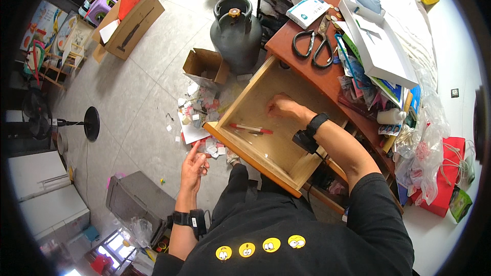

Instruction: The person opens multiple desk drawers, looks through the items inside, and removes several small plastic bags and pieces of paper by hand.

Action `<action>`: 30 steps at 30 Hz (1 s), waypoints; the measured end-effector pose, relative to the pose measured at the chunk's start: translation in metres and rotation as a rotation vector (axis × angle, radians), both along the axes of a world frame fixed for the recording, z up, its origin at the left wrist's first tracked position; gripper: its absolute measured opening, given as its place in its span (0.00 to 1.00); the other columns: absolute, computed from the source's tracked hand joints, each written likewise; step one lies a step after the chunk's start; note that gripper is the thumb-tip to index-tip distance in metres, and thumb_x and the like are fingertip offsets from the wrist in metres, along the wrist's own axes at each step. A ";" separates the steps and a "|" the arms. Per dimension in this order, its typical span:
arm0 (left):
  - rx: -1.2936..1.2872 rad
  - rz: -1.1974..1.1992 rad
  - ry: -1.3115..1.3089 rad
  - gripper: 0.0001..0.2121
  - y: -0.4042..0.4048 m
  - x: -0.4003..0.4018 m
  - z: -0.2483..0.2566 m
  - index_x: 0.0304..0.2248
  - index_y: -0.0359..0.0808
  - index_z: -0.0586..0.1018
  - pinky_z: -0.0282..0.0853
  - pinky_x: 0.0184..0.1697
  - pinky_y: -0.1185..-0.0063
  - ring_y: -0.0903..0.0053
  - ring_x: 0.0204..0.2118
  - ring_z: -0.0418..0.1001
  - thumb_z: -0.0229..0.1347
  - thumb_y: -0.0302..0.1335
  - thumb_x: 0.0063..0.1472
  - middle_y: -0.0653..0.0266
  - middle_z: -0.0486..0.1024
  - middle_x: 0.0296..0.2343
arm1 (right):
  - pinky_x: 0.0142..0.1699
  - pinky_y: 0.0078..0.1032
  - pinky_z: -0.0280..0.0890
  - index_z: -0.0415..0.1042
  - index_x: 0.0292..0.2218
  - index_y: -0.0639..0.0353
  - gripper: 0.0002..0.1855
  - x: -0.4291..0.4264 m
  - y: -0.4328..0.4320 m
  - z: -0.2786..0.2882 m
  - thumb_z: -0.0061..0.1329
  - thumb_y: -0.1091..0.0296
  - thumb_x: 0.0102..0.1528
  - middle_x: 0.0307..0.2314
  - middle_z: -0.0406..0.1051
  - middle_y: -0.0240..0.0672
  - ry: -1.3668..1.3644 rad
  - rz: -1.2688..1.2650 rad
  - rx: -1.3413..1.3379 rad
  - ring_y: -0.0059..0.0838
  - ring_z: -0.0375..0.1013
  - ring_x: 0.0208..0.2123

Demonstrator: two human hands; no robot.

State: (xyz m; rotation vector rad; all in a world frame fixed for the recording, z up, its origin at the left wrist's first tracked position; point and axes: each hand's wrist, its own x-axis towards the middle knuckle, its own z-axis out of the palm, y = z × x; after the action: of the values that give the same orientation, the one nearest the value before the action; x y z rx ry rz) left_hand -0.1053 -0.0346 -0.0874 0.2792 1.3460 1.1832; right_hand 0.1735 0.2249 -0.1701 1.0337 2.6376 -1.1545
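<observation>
A pulled-out wooden drawer (253,161) juts from the reddish-brown desk (284,38) in front of me. My right hand (284,105) is inside it, low over the bottom, with curled fingers partly hidden; whether it holds anything is unclear. A red and white pen (251,128) lies near the drawer's front, beside a short dark stick-like thing (255,133). My left hand (195,166) hovers outside the drawer's front corner, index finger extended, holding nothing. Below it on the floor spreads a heap of paper scraps and litter (203,109).
An open cardboard box (205,67) stands by a dark gas cylinder (236,38). Black-handled scissors (314,48), a white box lid (378,42) and piled papers and bags crowd the desktop. A grey storage bin (140,195) sits at lower left, and a fan base (91,123) farther left.
</observation>
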 end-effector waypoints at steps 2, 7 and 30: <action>-0.007 -0.006 0.003 0.29 0.002 0.000 0.001 0.56 0.33 0.57 0.61 0.18 0.91 0.86 0.23 0.68 0.54 0.25 0.57 0.64 0.71 0.29 | 0.26 0.25 0.64 0.76 0.27 0.59 0.09 -0.008 -0.010 -0.006 0.51 0.68 0.40 0.18 0.72 0.35 0.053 -0.013 -0.036 0.25 0.70 0.20; 0.007 0.012 -0.008 0.29 0.003 0.002 0.000 0.56 0.33 0.57 0.61 0.18 0.91 0.86 0.23 0.68 0.54 0.25 0.56 0.65 0.70 0.29 | 0.24 0.24 0.62 0.74 0.22 0.62 0.07 -0.034 -0.048 0.037 0.49 0.69 0.39 0.14 0.70 0.36 0.040 0.005 -0.333 0.25 0.69 0.17; 0.043 0.028 -0.013 0.29 -0.002 -0.005 -0.010 0.56 0.34 0.56 0.61 0.19 0.91 0.86 0.23 0.68 0.52 0.24 0.57 0.60 0.72 0.31 | 0.26 0.17 0.66 0.75 0.33 0.57 0.09 -0.030 -0.042 0.162 0.51 0.64 0.51 0.24 0.73 0.26 0.105 -0.004 -0.872 0.16 0.73 0.26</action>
State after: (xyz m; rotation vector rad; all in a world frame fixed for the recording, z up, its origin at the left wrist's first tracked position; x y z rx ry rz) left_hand -0.1104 -0.0366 -0.0974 0.2832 1.3180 1.2364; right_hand 0.1437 0.1833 -0.0083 0.7848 1.8021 -2.0916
